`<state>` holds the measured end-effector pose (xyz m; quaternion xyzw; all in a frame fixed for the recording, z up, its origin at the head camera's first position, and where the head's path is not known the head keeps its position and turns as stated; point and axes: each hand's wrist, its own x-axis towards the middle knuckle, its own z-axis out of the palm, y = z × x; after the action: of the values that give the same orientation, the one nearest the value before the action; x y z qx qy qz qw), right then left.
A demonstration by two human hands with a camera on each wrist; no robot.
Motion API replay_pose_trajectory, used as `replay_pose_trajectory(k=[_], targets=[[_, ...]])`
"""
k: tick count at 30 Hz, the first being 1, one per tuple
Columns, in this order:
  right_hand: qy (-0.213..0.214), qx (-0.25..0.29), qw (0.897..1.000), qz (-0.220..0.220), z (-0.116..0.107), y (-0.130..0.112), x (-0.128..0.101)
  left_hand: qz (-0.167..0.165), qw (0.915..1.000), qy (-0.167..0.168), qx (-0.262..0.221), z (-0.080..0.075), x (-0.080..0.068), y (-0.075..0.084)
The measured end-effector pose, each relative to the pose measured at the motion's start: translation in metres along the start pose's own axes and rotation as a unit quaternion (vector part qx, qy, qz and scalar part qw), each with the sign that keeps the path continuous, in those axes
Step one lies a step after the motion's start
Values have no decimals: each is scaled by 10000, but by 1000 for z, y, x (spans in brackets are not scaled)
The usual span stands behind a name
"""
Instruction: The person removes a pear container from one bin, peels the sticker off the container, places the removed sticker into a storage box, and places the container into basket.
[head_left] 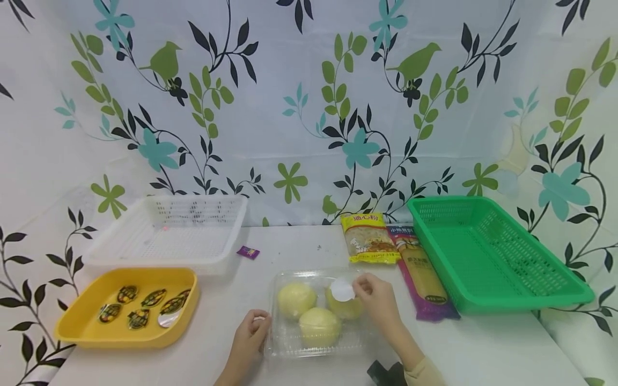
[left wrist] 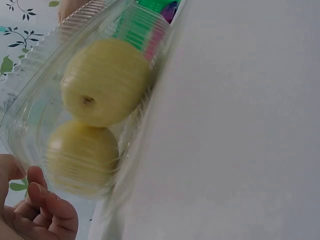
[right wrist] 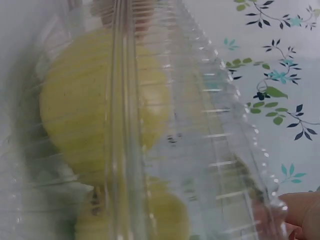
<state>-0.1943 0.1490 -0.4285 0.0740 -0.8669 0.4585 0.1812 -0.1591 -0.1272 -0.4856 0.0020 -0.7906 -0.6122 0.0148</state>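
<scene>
A clear plastic clamshell box (head_left: 316, 351) with its lid down holds three round pale-yellow fruits (head_left: 319, 327), pear-like. My left hand (head_left: 251, 331) is at the box's left edge, fingers curled, with thumb and fingertips at the rim; the left wrist view shows this hand (left wrist: 40, 212) beside the lower fruit (left wrist: 82, 160). Over the box's far right part, my right hand (head_left: 379, 297) pinches the right edge of a round white sticker (head_left: 342, 290), which overlaps one fruit. In the right wrist view the ridged plastic wall hides much of the right hand (right wrist: 300, 215).
A yellow tray (head_left: 120, 340) at left holds several round patterned stickers (head_left: 139, 318). Behind it stands a white basket (head_left: 212, 262), with a small purple packet (head_left: 248, 252) beside it. A yellow pasta bag (head_left: 370, 238), a purple noodle pack (head_left: 425, 273) and a green basket (head_left: 526, 303) stand right.
</scene>
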Motion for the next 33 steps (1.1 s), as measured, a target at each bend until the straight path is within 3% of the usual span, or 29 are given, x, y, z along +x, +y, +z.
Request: replay_pose_trajectory(k=[3,6,13,17,22,28,33], targets=[[-134,343,9992,185,-2,-2,3,86,9999,-79,82,-10,-6,20],[-194,524,9983,193,-5,-7,10,322,9994,47,138,-22,-10,36],[-388,603,9971,258,-7,-19,27,995,9892,1027,326,-63,-4,20],[-476,582,9967,297,-5,-26,35,1321,9802,1334,633,-87,-6,21],[-557,668,9962,-35,-3,-40,45,1573,9641,1692,1309,-120,-9,24],[-714,877,9917,-604,5,-60,52,1036,9509,2166,1954,-151,-23,19],[-908,1162,9853,-864,18,-78,54,40,9473,2557,1930,-176,-23,-13]])
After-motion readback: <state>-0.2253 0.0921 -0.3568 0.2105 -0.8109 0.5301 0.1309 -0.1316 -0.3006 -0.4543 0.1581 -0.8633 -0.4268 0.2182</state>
